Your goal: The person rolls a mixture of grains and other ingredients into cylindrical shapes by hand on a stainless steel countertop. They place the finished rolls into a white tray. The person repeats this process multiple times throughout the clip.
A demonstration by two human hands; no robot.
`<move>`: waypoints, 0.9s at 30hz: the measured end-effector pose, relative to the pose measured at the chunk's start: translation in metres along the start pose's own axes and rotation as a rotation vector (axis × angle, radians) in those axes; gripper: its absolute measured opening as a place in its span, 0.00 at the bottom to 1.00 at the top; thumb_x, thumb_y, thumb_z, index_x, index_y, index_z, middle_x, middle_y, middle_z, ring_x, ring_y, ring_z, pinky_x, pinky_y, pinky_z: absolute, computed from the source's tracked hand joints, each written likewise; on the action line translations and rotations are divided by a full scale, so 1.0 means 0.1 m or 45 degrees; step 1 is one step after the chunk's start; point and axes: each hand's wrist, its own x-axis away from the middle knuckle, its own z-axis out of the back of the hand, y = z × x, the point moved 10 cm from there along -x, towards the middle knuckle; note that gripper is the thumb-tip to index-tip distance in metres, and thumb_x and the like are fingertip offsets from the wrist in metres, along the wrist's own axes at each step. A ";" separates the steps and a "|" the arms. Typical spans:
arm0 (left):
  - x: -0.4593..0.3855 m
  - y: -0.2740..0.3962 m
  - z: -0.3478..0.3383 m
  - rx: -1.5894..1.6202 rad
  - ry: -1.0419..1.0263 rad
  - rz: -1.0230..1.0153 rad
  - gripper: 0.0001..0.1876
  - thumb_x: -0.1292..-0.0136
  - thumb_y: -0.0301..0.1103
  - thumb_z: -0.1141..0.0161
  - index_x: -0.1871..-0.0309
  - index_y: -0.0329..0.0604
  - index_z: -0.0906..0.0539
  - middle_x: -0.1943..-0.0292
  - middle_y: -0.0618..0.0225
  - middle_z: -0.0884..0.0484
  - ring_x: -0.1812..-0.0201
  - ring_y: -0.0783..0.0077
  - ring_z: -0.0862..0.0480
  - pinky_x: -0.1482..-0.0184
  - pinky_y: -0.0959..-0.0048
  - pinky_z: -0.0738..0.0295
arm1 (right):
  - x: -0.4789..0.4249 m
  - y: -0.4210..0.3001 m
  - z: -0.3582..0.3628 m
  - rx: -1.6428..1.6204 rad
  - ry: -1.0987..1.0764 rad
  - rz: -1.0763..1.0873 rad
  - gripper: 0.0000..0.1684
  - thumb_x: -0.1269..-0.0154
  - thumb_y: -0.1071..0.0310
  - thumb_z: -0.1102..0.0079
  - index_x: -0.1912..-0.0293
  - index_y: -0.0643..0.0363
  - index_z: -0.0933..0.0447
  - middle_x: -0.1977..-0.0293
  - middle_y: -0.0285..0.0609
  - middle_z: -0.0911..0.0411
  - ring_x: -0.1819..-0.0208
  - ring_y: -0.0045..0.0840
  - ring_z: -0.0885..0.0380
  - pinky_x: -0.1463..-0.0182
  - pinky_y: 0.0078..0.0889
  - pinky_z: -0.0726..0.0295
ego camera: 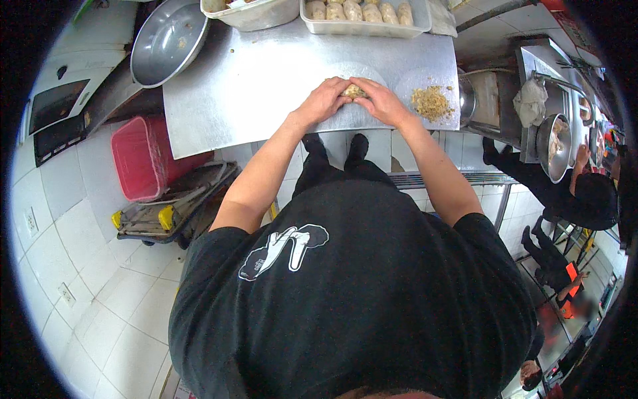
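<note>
On a stainless steel table (239, 90), my left hand (328, 99) and my right hand (376, 99) are cupped together around a food roll (354, 92) with a coarse, crumbly surface. The fingertips of both hands nearly meet over it, and parts of the roll are hidden by them. To the right of my right hand lies a loose pile of yellowish-brown crumbs (431, 103). Beyond my hands, at the table's far edge, a translucent plastic tray (369, 29) holds several pale rolls (353, 11) side by side.
A white plastic tub (256, 19) stands left of the tray, and a large metal bowl (169, 42) is at the far left corner. Below are a red plastic bin (130, 159) and a cart (149, 222). At right are a metal bowl (554, 147) and a person in dark clothes (593, 199).
</note>
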 end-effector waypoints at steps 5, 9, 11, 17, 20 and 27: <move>-0.08 0.14 0.11 -0.389 -0.086 0.106 0.27 0.38 0.37 0.33 0.35 0.42 0.24 0.44 0.54 0.23 0.43 0.47 0.23 0.40 0.53 0.27 | 0.00 -0.05 0.06 0.446 0.053 0.020 0.28 0.30 0.57 0.40 0.34 0.57 0.27 0.32 0.46 0.31 0.31 0.41 0.32 0.30 0.50 0.34; 0.07 0.36 0.22 -0.289 0.302 0.000 0.36 0.41 0.35 0.29 0.31 0.38 0.30 0.39 0.49 0.26 0.39 0.45 0.25 0.37 0.51 0.29 | -0.11 -0.11 0.09 0.537 -0.155 -0.096 0.28 0.29 0.57 0.43 0.34 0.58 0.29 0.32 0.46 0.32 0.33 0.42 0.31 0.32 0.53 0.33; 0.18 0.26 0.03 -0.302 0.303 -0.021 0.39 0.42 0.34 0.29 0.29 0.35 0.33 0.38 0.46 0.27 0.36 0.43 0.26 0.35 0.51 0.29 | -0.08 -0.11 0.11 0.515 0.020 -0.094 0.30 0.29 0.59 0.45 0.32 0.60 0.32 0.31 0.49 0.33 0.31 0.45 0.33 0.31 0.53 0.33; 0.15 0.14 -0.01 -0.193 0.405 -0.045 0.34 0.38 0.35 0.32 0.31 0.33 0.32 0.36 0.44 0.28 0.34 0.43 0.28 0.31 0.53 0.33 | 0.13 -0.19 -0.06 0.278 0.389 0.067 0.31 0.28 0.66 0.48 0.29 0.66 0.37 0.29 0.56 0.36 0.28 0.50 0.37 0.25 0.49 0.38; 0.15 0.09 -0.07 -0.170 0.395 -0.048 0.30 0.35 0.34 0.36 0.33 0.33 0.31 0.37 0.45 0.27 0.34 0.43 0.27 0.31 0.53 0.32 | 0.15 -0.17 -0.12 0.252 0.411 0.078 0.29 0.27 0.69 0.49 0.30 0.65 0.35 0.31 0.56 0.33 0.29 0.49 0.35 0.26 0.47 0.36; 0.13 0.13 -0.06 -0.179 0.414 -0.063 0.24 0.34 0.30 0.39 0.36 0.33 0.29 0.39 0.46 0.25 0.37 0.45 0.25 0.34 0.54 0.30 | 0.14 -0.15 -0.14 0.352 0.466 0.125 0.28 0.28 0.70 0.49 0.31 0.65 0.34 0.33 0.54 0.30 0.31 0.47 0.32 0.28 0.46 0.33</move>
